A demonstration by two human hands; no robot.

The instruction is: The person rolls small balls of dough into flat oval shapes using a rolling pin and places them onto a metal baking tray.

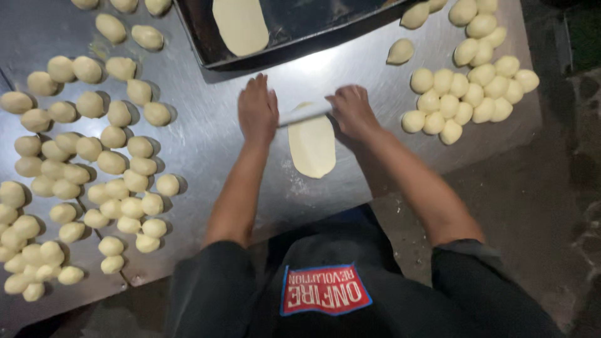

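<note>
While one flattened oval (pixel 241 25) lies on the dark tray (pixel 294 28), both hands, left (pixel 257 111) and right (pixel 352 111), press flat-palmed on the rolling pin (pixel 305 114) over a second dough oval (pixel 312 147); many dough balls (pixel 94 169) wait unrolled on the desk (pixel 206 138).

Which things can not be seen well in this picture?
Head view only:
- Rolling pin: blurred; ends covered by left hand and right hand.
- Tray: cut off by the top edge.
- Dough sheet: far end hidden under the pin.
- Dough balls: cut off at left.
</note>
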